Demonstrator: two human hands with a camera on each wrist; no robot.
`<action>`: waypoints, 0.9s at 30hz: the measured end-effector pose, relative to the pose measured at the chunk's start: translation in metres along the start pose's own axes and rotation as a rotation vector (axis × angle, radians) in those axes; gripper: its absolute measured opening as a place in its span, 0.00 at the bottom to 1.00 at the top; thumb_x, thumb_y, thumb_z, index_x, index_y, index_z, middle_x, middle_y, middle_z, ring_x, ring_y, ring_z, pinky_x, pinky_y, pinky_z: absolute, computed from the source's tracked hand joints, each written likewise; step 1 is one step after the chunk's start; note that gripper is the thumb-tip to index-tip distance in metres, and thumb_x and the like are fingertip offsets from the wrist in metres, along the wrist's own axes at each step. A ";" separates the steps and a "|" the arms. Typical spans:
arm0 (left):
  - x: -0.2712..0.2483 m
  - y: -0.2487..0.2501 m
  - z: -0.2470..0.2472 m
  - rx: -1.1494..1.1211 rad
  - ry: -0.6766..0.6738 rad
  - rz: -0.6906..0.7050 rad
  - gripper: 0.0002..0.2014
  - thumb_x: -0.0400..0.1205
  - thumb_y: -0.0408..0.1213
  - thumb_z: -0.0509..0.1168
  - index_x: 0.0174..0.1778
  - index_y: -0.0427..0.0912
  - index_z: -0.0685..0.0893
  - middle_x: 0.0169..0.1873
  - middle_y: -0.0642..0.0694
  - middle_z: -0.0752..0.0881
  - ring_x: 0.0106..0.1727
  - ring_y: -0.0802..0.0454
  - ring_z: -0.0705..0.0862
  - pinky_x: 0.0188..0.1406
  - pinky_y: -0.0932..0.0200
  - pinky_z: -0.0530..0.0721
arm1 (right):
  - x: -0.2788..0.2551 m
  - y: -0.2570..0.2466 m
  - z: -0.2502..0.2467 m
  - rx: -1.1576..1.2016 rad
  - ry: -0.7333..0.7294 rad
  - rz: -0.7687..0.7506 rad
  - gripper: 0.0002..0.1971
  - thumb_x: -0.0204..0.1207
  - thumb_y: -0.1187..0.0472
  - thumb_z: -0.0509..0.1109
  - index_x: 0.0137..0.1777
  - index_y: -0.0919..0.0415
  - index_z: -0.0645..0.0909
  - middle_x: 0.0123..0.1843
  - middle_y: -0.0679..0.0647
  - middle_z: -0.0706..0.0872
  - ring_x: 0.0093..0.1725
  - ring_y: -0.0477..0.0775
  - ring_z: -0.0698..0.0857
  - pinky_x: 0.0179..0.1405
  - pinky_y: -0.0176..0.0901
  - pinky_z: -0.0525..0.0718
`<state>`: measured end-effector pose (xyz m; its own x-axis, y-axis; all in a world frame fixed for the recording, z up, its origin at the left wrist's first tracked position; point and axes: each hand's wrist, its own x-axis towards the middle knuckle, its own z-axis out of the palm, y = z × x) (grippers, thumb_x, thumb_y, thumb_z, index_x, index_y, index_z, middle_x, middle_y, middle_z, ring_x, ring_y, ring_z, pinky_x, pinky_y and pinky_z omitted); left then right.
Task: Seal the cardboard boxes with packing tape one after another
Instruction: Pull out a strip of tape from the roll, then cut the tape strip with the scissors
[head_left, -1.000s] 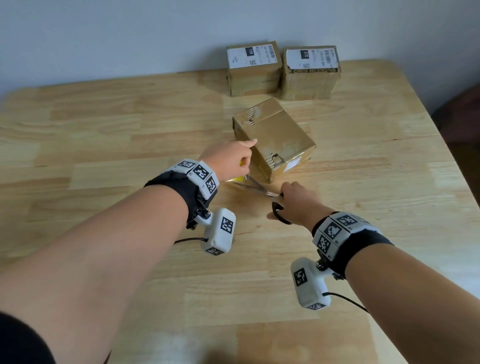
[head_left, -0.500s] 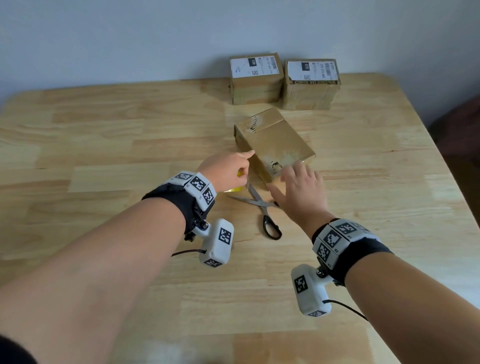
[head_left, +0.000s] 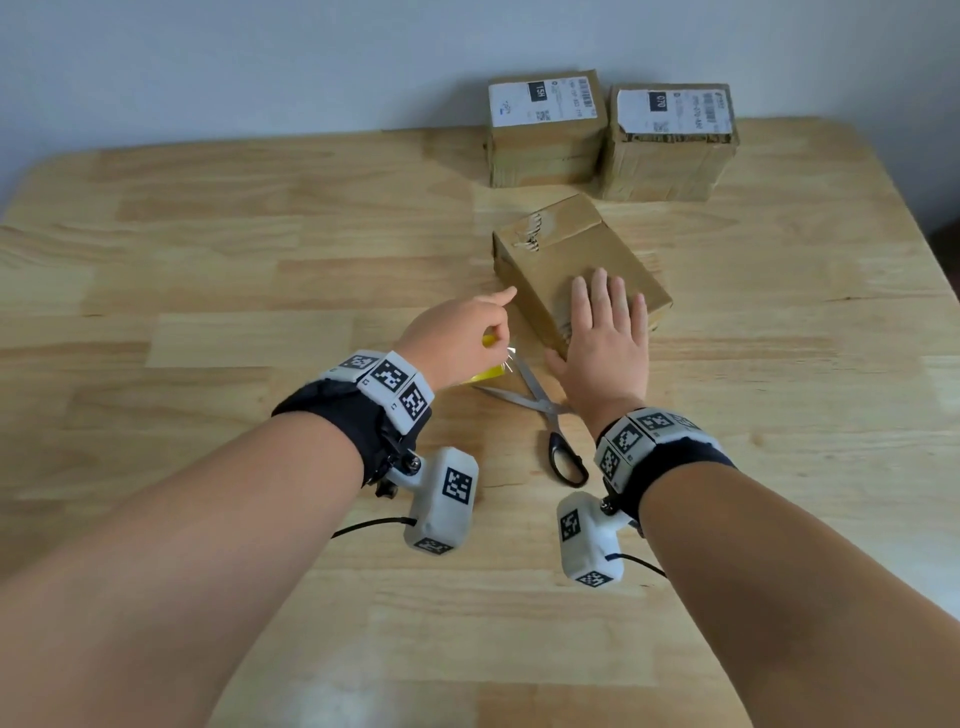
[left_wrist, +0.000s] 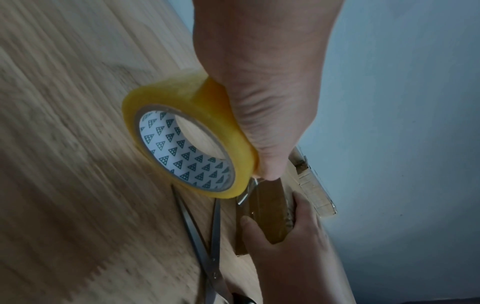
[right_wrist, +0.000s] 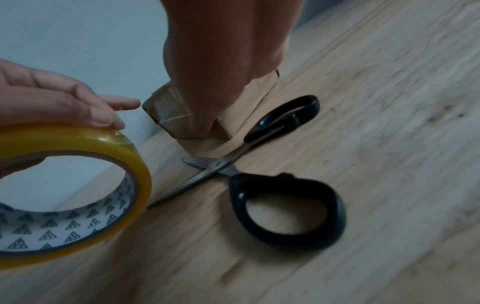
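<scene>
A brown cardboard box lies at an angle mid-table, clear tape over its near end. My right hand lies flat on its top with fingers straight, thumb down the near side. My left hand grips a yellow roll of packing tape just left of the box; in the right wrist view the roll is close to the box corner. Black-handled scissors lie with blades apart on the table between my hands.
Two more labelled cardboard boxes stand side by side at the back edge against the wall. The wooden table stretches bare to the left and right of the work area.
My right hand let go of the scissors, left them on the table, and moved forward onto the box top. My left hand drew the tape roll slightly back from the box.
</scene>
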<state>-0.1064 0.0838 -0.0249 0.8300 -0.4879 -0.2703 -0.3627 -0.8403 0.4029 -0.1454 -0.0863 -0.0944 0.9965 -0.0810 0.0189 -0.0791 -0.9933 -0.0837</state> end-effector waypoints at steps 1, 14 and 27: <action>0.000 -0.001 0.001 -0.017 0.003 -0.004 0.08 0.81 0.38 0.62 0.39 0.40 0.81 0.80 0.60 0.64 0.15 0.58 0.69 0.29 0.59 0.75 | 0.000 0.000 0.000 -0.003 -0.004 -0.004 0.42 0.79 0.45 0.67 0.85 0.62 0.49 0.86 0.62 0.51 0.85 0.63 0.50 0.82 0.59 0.41; -0.019 0.008 -0.011 -0.531 0.229 -0.261 0.08 0.86 0.36 0.59 0.56 0.38 0.78 0.60 0.43 0.78 0.54 0.54 0.75 0.53 0.64 0.69 | -0.006 -0.009 -0.075 0.964 -0.317 0.095 0.15 0.84 0.47 0.61 0.57 0.59 0.78 0.43 0.54 0.86 0.43 0.52 0.85 0.49 0.52 0.86; -0.042 0.034 -0.028 -0.894 0.259 -0.352 0.06 0.78 0.37 0.73 0.38 0.40 0.84 0.31 0.51 0.80 0.33 0.59 0.76 0.34 0.69 0.73 | -0.040 -0.017 -0.114 1.147 -0.360 0.099 0.22 0.77 0.63 0.73 0.71 0.61 0.77 0.61 0.57 0.86 0.58 0.50 0.84 0.47 0.33 0.81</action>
<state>-0.1420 0.0828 0.0244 0.9344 -0.0886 -0.3449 0.2865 -0.3884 0.8758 -0.1867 -0.0758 0.0198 0.9518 0.0561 -0.3016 -0.2693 -0.3183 -0.9089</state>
